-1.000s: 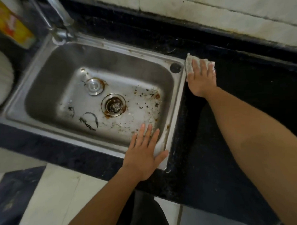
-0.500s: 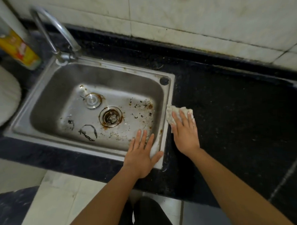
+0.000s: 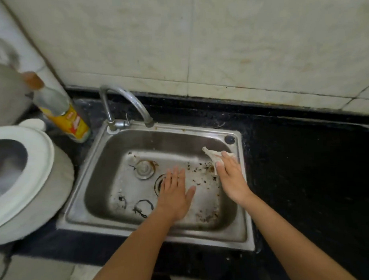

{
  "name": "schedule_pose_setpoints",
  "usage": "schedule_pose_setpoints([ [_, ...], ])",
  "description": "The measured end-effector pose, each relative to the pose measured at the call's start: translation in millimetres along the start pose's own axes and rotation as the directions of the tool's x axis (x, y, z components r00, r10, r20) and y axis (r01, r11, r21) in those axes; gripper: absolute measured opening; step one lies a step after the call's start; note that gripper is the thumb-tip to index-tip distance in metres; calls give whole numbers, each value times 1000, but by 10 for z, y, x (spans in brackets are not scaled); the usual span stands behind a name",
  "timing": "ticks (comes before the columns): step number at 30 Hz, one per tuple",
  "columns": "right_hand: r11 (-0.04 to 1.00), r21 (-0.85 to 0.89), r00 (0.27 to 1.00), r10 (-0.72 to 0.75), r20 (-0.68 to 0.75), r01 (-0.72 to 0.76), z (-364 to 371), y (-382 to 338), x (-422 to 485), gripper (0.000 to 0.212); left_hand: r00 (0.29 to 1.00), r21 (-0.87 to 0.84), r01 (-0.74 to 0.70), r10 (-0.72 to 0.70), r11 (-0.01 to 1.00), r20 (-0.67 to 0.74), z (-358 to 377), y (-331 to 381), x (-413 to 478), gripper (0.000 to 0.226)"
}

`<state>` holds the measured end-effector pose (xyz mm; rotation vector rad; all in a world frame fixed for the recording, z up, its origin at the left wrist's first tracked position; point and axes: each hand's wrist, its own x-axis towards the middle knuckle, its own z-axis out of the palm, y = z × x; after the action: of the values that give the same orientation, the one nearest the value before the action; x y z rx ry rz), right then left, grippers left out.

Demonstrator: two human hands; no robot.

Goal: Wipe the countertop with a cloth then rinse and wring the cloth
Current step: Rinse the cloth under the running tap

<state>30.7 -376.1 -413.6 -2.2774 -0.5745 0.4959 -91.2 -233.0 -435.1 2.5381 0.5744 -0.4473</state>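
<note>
"Cloth [image 3: 213, 155], where does it lie?" asks one.
"At the right rim of the sink [image 3: 94, 225], its loose corner poking out over the basin. The right hand [image 3: 231, 179] presses on it, fingers nearly straight."
"And the left hand [image 3: 174, 195]?"
"Flat and spread, holding nothing, over the basin by the drain [image 3: 158, 183]; whether it touches the steel is unclear."
"Around them?"
"Brown crumbs on the sink floor, a curved faucet [image 3: 126, 98] behind, a yellow-labelled bottle [image 3: 63, 114] to its left, black table [image 3: 306, 177] on the right."
</note>
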Motion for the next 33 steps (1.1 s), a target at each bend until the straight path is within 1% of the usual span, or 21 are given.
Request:
schedule_pose_setpoints([
  [2, 998, 53, 1000, -26, 9, 26, 279, -252, 169, 50, 999, 17, 12, -11, 1000, -50, -299, -383, 74, 70],
  [4, 989, 148, 999, 24, 34, -29, 533, -509, 320, 44, 995, 57, 9, -4, 998, -97, -575, -775, 129, 69],
  [5, 981, 179, 997, 64, 45, -71, 641, -633, 383, 42, 993, 87, 6, 5, 996, -122, -701, -955, 163, 68],
  [7, 971, 216, 994, 90, 63, -101, 853, -827, 521, 40, 984, 168, 1, 29, 986, -176, -949, -1262, 279, 68],
  [9, 964, 250, 995, 75, 70, -91, 1013, -993, 643, 39, 972, 235, -18, 72, 972, -224, -1206, -1446, 446, 66],
  [11, 957, 278, 996, 75, 57, -88, 1102, -1151, 740, 35, 952, 273, -73, 148, 959, -267, -1456, -1525, 635, 66],
  [13, 942, 321, 995, 90, 42, -99, 1141, -1271, 798, 30, 933, 321, -127, 223, 939, -284, -1667, -1539, 822, 66],
  [14, 933, 344, 995, 97, 34, -102, 1155, -1309, 816, 29, 930, 331, -137, 237, 933, -282, -1741, -1542, 912, 66],
  [16, 926, 357, 992, 121, 32, -124, 1175, -1342, 849, 28, 943, 318, -125, 212, 940, -256, -1812, -1559, 1090, 66],
  [19, 949, 302, 995, 90, 32, -95, 1199, -1317, 863, 24, 969, 180, -109, 145, 978, -201, -1799, -1566, 1238, 67],
  [21, 955, 291, 999, 48, 10, -49, 1209, -1321, 867, 21, 969, 91, -104, 121, 990, -213, -1764, -1567, 1244, 68],
  [22, 955, 293, 999, 35, 8, -36, 1212, -1329, 874, 22, 966, 74, -98, 113, 992, -231, -1755, -1573, 1227, 67],
  [25, 950, 311, 1000, 29, 3, -28, 1202, -1371, 889, 22, 961, 85, -108, 126, 991, -246, -1744, -1599, 1136, 65],
  [28, 937, 347, 999, 42, -2, -39, 1176, -1398, 903, 34, 963, 116, -120, 144, 986, -228, -1704, -1607, 1011, 63],
  [33, 926, 371, 998, 60, 34, -68, 1140, -1398, 953, 41, 969, 141, -112, 140, 984, -204, -1638, -1600, 915, 65],
])
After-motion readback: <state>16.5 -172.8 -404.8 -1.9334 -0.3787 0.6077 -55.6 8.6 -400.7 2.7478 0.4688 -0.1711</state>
